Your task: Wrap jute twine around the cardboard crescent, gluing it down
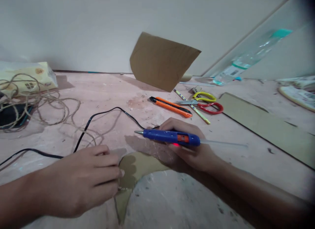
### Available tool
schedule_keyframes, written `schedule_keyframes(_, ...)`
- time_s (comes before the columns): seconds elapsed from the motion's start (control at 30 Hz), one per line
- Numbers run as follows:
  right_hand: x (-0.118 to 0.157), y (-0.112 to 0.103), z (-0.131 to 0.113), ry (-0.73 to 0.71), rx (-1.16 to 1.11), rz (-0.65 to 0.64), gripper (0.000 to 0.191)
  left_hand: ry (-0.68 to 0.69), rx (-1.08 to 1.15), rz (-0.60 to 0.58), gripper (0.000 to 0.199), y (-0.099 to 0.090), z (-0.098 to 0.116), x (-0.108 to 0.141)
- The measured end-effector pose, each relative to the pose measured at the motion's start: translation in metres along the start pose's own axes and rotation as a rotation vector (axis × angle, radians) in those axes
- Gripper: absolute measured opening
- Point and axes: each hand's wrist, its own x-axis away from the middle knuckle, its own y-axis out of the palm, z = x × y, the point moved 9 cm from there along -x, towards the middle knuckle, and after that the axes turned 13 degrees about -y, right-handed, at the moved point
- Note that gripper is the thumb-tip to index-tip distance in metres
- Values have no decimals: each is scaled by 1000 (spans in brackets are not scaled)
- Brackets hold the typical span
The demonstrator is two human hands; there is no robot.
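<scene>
A blue glue gun (pixel 157 135) with a metal tip pointing left and a clear glue stick (pixel 226 143) out of its back is held in my right hand (pixel 194 150), with the fingers wrapped round it. A red light glows on its underside. Below it, a curved piece of brown cardboard (pixel 145 165) lies on the table. My left hand (pixel 86 179) is at the left edge of this cardboard, its fingers bent and close together, the fingertips at the edge. What those fingers hold, if anything, is hidden.
Behind are an orange cutter (pixel 171 106), scissors (pixel 210 107), a patterned pencil (pixel 200 114) and upright cardboard (pixel 162 61). Twine (pixel 66 112) and a black cord (pixel 90 119) lie left, near a tissue pack (pixel 29 78). Right are a bottle (pixel 241 66) and flat cardboard (pixel 268 127).
</scene>
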Motion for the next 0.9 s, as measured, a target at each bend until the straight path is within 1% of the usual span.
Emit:
schedule_keyframes(0.1,3,1,1,-2,26,-21,12,7,-16,-10,62,3,2,2)
schedule_keyframes(0.17,4,2,3,14,47,-23,11,3,-15,-17,60,6,2,3)
schedule_keyframes(0.23,3,1,4,43,63,-6,11,-46,1,-25,56,8,-6,4)
schedule_keyframes(0.3,0,0,4,71,80,12,9,-158,27,-37,51,10,-23,4)
schedule_keyframes(0.43,-8,-2,-2,67,106,39,8,-506,105,-109,31,14,-71,9)
schedule_keyframes(0.47,-8,-3,-3,67,109,46,8,-559,126,-132,26,15,-79,11)
schedule_keyframes(0.5,-8,-3,-2,75,111,46,7,-574,146,-141,22,15,-84,12)
schedule_keyframes(0.6,-3,-3,4,114,111,37,10,-530,137,-127,22,15,-88,13)
schedule_keyframes(0.7,0,-1,8,132,105,16,14,-413,56,-102,28,18,-84,13)
schedule_keyframes(0.77,0,-1,8,138,104,11,14,-348,-1,-97,33,21,-80,13)
schedule_keyframes(0.9,-1,-2,7,141,117,33,12,-301,-44,-127,35,24,-76,12)
